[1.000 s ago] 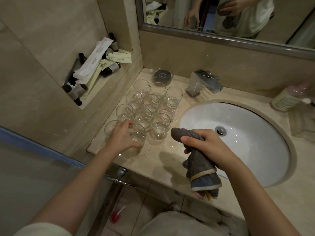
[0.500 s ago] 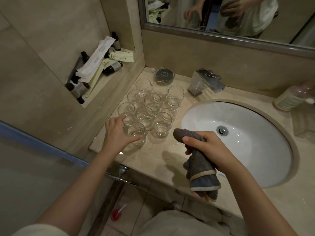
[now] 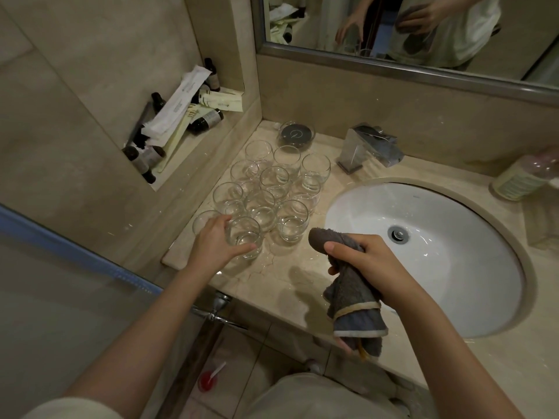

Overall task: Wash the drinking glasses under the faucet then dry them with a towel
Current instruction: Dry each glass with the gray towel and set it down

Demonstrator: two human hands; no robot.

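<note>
Several clear drinking glasses (image 3: 273,182) stand clustered on the beige counter (image 3: 281,276) left of the sink. My left hand (image 3: 216,243) grips the nearest glass (image 3: 245,235) at the cluster's front left, thumb and fingers curled round its side; the glass stands on the counter. My right hand (image 3: 360,261) holds a bunched grey towel (image 3: 352,306) with a pale stripe above the counter's front edge, left of the white basin (image 3: 438,267). The chrome faucet (image 3: 370,149) sits behind the basin with no water running.
A small dark dish (image 3: 296,134) stands behind the glasses. A wall niche (image 3: 181,125) on the left holds small bottles and packets. A plastic bottle (image 3: 523,176) lies at the counter's right. A glass shower panel (image 3: 60,297) and its metal handle (image 3: 217,309) are at lower left.
My left hand has stayed on the front-left glass, its fingers closing a little further round it. The right hand with the towel has barely moved.
</note>
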